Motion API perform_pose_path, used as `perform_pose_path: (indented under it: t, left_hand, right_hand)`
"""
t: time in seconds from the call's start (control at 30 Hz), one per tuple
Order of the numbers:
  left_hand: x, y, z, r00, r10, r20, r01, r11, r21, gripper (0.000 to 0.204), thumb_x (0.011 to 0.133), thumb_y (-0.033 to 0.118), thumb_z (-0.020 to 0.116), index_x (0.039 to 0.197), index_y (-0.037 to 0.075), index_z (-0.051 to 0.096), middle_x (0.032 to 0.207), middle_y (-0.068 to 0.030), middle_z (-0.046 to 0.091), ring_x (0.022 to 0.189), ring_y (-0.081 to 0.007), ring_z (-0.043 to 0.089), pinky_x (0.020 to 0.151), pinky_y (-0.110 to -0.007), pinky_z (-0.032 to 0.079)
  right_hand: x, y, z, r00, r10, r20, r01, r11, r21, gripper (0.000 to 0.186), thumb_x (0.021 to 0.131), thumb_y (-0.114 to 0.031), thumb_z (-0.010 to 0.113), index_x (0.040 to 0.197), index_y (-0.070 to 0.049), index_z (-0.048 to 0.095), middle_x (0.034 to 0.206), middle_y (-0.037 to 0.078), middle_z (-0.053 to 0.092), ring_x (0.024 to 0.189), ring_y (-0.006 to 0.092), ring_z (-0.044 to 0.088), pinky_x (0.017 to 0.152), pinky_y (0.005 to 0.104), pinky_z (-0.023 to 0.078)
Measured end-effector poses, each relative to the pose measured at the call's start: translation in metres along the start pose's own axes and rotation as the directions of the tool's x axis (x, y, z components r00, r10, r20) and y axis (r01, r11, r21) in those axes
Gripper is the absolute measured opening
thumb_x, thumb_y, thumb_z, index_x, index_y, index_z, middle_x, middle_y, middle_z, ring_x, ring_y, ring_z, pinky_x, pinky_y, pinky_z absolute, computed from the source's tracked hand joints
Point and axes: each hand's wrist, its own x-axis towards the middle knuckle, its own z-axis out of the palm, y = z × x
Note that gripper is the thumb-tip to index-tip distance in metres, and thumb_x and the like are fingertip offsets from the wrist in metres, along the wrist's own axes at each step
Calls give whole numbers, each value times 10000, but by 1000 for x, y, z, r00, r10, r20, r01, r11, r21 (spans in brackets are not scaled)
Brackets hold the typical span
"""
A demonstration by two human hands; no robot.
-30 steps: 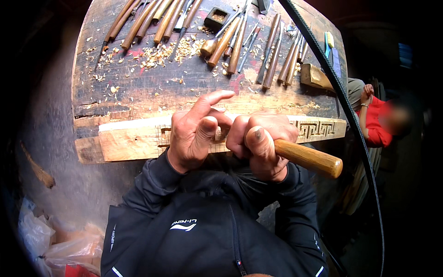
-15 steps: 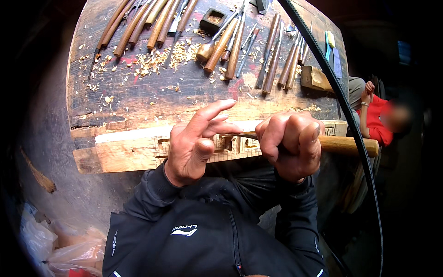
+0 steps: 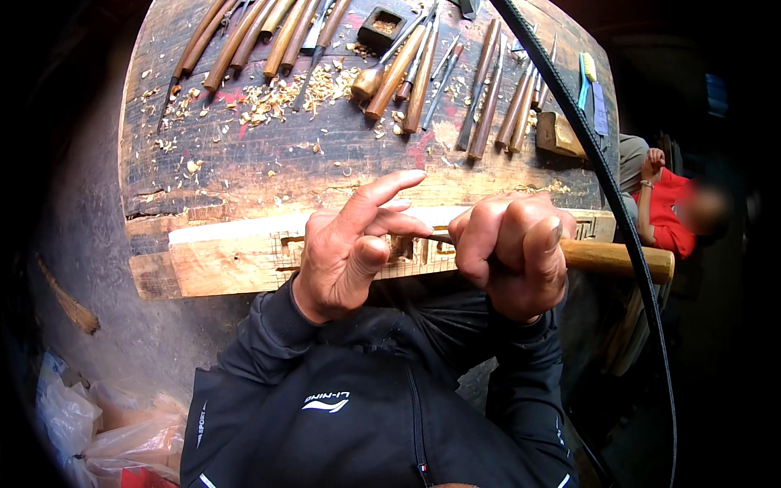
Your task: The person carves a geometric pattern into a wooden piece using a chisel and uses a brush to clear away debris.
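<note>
My right hand is closed round a wood chisel. Its wooden handle sticks out to the right of my fist, and the thin metal blade points left, low over a carved board. My left hand has its fingers spread, the index stretched out and the thumb apart. One of its fingertips lies at the blade's end; whether it touches is unclear. Beneath both hands, the pale wooden board runs along the bench's near edge. Pencilled grid lines and cut recesses mark its face, partly covered by my hands.
Several wood-handled chisels lie across the far side of the bench, among wood shavings. A dark square box, wooden block and brush are there too. A black strap crosses the right side. Someone in red sits beyond.
Both hands hold nearly the same pose, with the chisel still in the right fist. The whole view has shifted slightly.
</note>
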Motion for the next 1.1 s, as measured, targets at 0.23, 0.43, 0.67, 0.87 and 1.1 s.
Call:
perform_pose_path:
  t: [0.23,0.43,0.67,0.87,1.1]
  left_hand:
    - [1,2,-1,1000,12,-26,-11,999,38,939,1120,754,415,1566,-58,567,970,-157,842,952,-263,828,1024,-422,625]
    - [-2,-2,-2,999,28,-41,-26,998,58,877,1130,714,461,1547,-47,590,963,-144,842,883,-237,811,866,-347,615]
    - [1,10,-3,991,-127,-28,128,991,39,1044,1066,831,419,1560,-79,554,1035,-165,855,1081,-283,813,1011,-370,591]
    - [0,8,-4,992,-128,8,128,992,-1,1095,1052,855,409,1557,-109,533,1051,-181,853,1146,-295,807,1111,-421,582]
    - [-2,-5,1,997,33,-76,-34,999,-10,880,1122,713,481,1543,-51,592,958,-135,843,918,-250,827,900,-354,626]
  right_hand:
    - [-2,-3,16,999,-12,-53,7,996,-84,645,1185,-495,501,669,-126,383,529,82,532,440,158,414,561,362,458]
    - [4,2,22,1000,22,10,-21,997,-75,646,1179,-471,517,659,-115,378,532,68,517,437,169,455,559,364,494]
    - [5,3,12,994,84,-75,-84,996,-6,620,1208,-416,463,666,-130,371,518,84,469,417,149,366,497,341,375]
    - [4,2,9,999,38,-30,-39,999,-30,621,1219,-420,454,671,-142,361,521,77,465,402,132,351,485,321,340]
    - [5,-4,12,994,92,-58,-95,994,-50,641,1220,-454,443,670,-133,370,519,76,474,414,142,374,507,345,380]
